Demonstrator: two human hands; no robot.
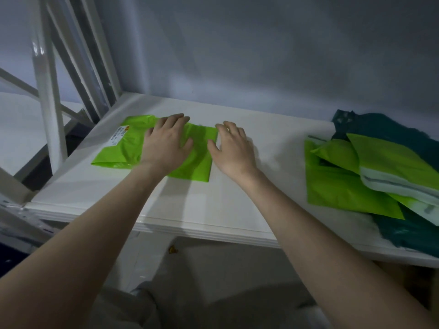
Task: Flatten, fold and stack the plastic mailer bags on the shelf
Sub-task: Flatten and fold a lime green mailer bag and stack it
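Hands down on the white shelf (213, 210), both of them, and you're working the lime-green mailer bag (118, 148) that lies flat toward the left end of the board. Your left hand (166, 146) is spread wide, palm down, pressing right on top of the bag, fingers straight and fanned toward the back wall, thumb angled out to the right. Your right hand (234, 150) sits just beside the bag's right edge, palm down on the shelf, fingers relaxed and slightly bent, thumb reaching in toward the green plastic; whether that thumb actually touches the edge, you can't tell from here, there's a bit of blur. Neither hand grips anything.

Look at the bag itself: it lies with a crease line across it, the right part sitting a touch darker under your left palm, and a white shipping label (120, 136) with small print faces up near its left end.

Over on the right side of the shelf, well apart from your hands, there's the loose pile (356, 176): several more lime-green mailers overlapping at angles, one showing its pale adhesive strip, and dark teal bags (408, 231) under and behind them, spilling toward the shelf's front edge. White metal uprights and braces (47, 91) stand at the left.
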